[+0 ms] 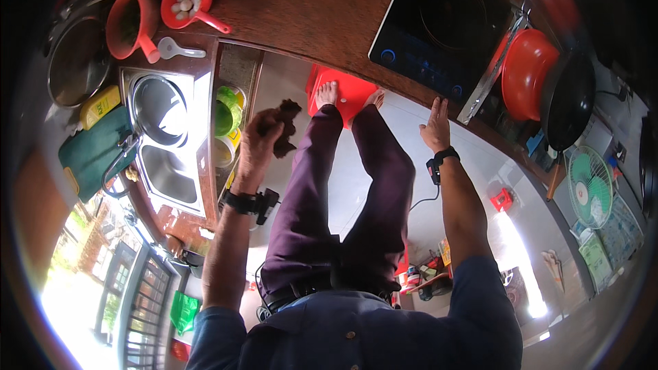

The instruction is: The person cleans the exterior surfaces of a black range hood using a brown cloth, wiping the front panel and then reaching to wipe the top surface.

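Note:
My left hand (262, 133) is closed on a crumpled dark brown cloth (287, 128), which hangs out beyond the fingers, between the sink counter and my legs. My right hand (437, 126) holds nothing; its fingers are extended, with the tips at the front edge of the brown countertop (308, 15), just below the black induction cooktop (437, 25). Both wrists wear black straps with small devices. My bare feet are on a red plastic stool or step (349, 87).
At left are a double steel sink (169, 174) with a metal bowl (159, 108), a green cutting board (97, 149), a red strainer of eggs or similar white pieces (186, 2) and a red pot (131, 23). At right stand a red bowl (527, 74), a black pan (568, 103) and a green fan (589, 187).

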A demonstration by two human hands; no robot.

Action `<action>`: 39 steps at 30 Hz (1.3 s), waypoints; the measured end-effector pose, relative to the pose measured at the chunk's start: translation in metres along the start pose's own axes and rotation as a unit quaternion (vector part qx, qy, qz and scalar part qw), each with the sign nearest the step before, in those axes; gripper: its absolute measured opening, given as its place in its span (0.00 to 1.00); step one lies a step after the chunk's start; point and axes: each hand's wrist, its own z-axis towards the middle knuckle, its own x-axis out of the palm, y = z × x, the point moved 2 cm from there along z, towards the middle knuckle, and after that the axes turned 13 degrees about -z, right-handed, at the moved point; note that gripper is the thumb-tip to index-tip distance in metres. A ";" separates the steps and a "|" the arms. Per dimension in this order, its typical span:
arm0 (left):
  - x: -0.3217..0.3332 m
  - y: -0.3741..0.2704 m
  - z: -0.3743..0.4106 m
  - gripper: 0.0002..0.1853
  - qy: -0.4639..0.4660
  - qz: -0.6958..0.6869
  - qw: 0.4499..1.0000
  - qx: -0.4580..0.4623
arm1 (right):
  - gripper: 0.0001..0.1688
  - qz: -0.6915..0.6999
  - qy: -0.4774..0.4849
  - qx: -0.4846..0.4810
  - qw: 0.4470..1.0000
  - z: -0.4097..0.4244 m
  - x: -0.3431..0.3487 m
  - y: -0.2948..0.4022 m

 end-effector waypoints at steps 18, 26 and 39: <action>0.070 -0.080 0.108 0.11 0.125 0.083 0.936 0.318 | 0.65 -0.013 -0.096 -0.023 0.995 -0.009 -0.002 -0.001; 0.076 0.043 -0.008 0.19 0.094 -0.061 0.912 0.396 | 0.60 0.001 -0.295 -0.003 0.956 -0.004 0.037 0.004; 0.073 0.169 -0.152 0.16 0.164 -0.053 0.914 0.367 | 0.46 -0.057 -0.349 0.003 0.935 -0.005 0.052 0.009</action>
